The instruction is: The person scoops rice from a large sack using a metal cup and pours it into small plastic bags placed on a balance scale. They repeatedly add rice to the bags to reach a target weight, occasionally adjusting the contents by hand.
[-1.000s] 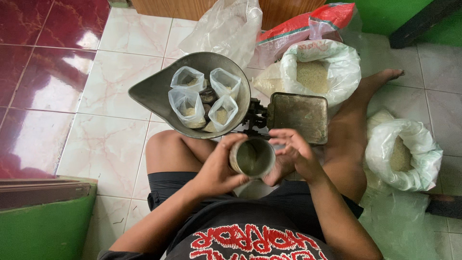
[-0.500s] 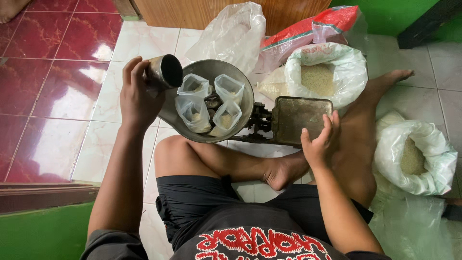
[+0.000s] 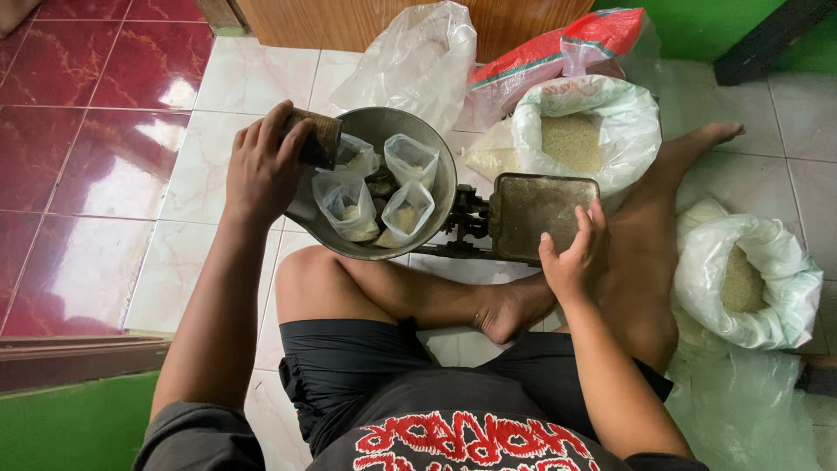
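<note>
Over the scale pan (image 3: pixel 432 153), left-hand fingers (image 3: pixel 261 144) wrap a tipped tin cup (image 3: pixel 316 137).

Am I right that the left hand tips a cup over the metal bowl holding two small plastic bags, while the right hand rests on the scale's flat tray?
Not quite: the head view shows four small bags in the bowl, not two. The left hand does tip the cup there, and the right hand rests on the flat tray.

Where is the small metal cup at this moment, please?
In the head view, the metal cup is upper left, tipped in the left hand over the scale pan's left rim, beside the small plastic bags.
</note>
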